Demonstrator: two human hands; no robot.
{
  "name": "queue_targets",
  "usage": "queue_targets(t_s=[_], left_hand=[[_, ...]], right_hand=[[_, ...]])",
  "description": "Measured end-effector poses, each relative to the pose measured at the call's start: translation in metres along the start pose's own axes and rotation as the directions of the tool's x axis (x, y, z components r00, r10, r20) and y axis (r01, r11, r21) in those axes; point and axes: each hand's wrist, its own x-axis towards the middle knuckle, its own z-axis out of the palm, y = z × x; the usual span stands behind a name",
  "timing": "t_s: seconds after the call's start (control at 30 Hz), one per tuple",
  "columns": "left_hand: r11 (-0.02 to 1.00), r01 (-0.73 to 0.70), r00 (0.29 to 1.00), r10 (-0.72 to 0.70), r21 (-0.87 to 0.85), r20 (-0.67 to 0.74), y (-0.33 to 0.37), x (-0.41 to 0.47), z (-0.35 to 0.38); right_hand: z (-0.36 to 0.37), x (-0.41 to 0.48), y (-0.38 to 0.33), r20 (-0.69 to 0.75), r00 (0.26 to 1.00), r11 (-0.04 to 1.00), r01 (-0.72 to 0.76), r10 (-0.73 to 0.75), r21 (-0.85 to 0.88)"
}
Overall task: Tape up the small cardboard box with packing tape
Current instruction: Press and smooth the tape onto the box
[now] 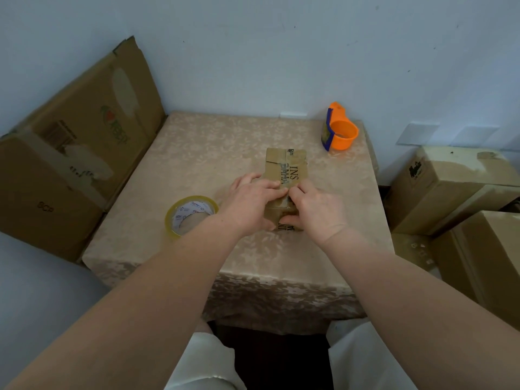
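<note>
Orange dispenser (340, 130), stacked cartons (450, 187)

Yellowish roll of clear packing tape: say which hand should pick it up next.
Left. The left hand rests on the small brown cardboard box right beside the tape roll; the right hand would probably have to cross over.

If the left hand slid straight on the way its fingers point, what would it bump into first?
Almost at once, the right hand: the left hand lies on the small cardboard box with its fingers aimed rightward at the right hand's fingertips, nearly touching. Whether a gap remains is unclear.
</note>
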Motion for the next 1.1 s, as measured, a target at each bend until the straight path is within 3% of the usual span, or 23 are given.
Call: queue_targets(t_s=[0.2,0.43,0.67,0.83,0.97,1.03,1.1], left_hand=[[1.000,0.004,1.000,-0.003,-0.014,0.014,0.001,-0.002,-0.002],[1.000,0.001,1.000,-0.001,-0.020,-0.006,0.000,-0.003,0.002],[1.000,0.007,1.000,-0.007,0.005,0.010,0.002,-0.003,0.002],[0.999,0.020,0.999,-0.022,0.036,0.034,0.006,-0.004,-0.001],[0.999,0.017,1.000,-0.018,0.051,0.023,0.008,-0.006,-0.002],[0.998,0.016,1.000,-0.017,0.062,0.017,0.009,-0.007,-0.001],[0.997,0.020,1.000,-0.021,0.068,0.011,0.010,-0.009,0.000]], right_hand=[[0.000,0.003,-0.005,-0.128,0.990,0.998,-0.053,0.056,0.029],[0.011,0.004,-0.001,-0.210,0.978,0.999,-0.010,0.002,-0.036],[0.016,0.004,0.001,-0.190,0.981,0.995,0.020,-0.039,-0.100],[0.007,0.003,-0.003,-0.093,0.995,0.994,0.013,-0.023,-0.112],[-0.001,0.001,0.005,-0.055,0.998,0.998,-0.015,0.019,0.061],[-0.002,-0.002,0.010,-0.069,0.998,0.997,-0.006,0.011,0.074],[-0.003,-0.002,0.012,0.005,1.000,0.998,0.014,-0.014,0.062]])
